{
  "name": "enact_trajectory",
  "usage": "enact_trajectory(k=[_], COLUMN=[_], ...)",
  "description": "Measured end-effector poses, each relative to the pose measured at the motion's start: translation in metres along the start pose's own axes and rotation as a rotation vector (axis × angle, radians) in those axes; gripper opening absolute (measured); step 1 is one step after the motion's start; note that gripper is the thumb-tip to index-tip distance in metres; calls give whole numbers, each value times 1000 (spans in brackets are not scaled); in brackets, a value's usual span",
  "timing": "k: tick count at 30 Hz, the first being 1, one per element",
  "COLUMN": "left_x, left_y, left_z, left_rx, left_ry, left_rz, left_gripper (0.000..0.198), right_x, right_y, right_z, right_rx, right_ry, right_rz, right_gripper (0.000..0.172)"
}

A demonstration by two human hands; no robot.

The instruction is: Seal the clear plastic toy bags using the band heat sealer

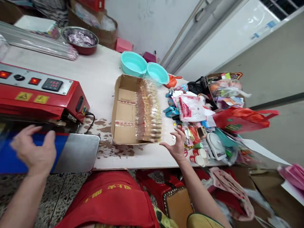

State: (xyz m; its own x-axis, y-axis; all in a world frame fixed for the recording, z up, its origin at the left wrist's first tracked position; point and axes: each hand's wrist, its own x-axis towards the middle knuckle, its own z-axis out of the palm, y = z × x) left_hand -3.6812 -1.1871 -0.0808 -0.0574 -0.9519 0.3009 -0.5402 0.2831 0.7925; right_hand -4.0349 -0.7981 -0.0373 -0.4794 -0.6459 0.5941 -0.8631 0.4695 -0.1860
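Note:
My left hand (33, 148) hovers over the blue conveyor belt (14, 158) of a red sealing machine (40, 95), fingers curled and spread, with nothing visible in them. My right hand (177, 144) is open, fingers apart, just right of a shallow cardboard box (123, 110). A row of clear packets (149, 110) fills the right side of that box. Nothing is in my right hand.
Two teal bowls (142, 68) stand behind the box. A heap of small packaged goods and a red bag (239, 118) lies at the right. A metal bowl (79, 39) and clear tubes (38, 44) sit at the back left. The machine's steel plate (78, 152) ends near the table's front edge.

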Motion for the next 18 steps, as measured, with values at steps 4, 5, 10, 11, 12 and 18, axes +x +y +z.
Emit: enact_trajectory(k=[4, 5, 10, 11, 12, 18], left_x=[-45, -52, -74, -77, -79, -71], left_y=[27, 33, 59, 65, 71, 138], left_z=[41, 48, 55, 55, 55, 55], left_rx=[-22, -33, -101, -118, -142, -488], left_ry=[-49, -101, -309, -323, -337, -681], left_rz=[273, 273, 273, 265, 256, 98], left_gripper=[24, 24, 21, 20, 19, 37], right_x=[-10, -10, 20, 31, 44, 116], right_y=[24, 24, 1, -8, -18, -90], right_z=[-3, -1, -13, -22, -31, -53], right_rx=[6, 8, 212, 292, 373, 674], right_ry=[-231, -276, -231, -217, -214, -177], right_rz=[-104, -110, -3, 25, 47, 132], right_gripper=[37, 22, 15, 14, 13, 6])
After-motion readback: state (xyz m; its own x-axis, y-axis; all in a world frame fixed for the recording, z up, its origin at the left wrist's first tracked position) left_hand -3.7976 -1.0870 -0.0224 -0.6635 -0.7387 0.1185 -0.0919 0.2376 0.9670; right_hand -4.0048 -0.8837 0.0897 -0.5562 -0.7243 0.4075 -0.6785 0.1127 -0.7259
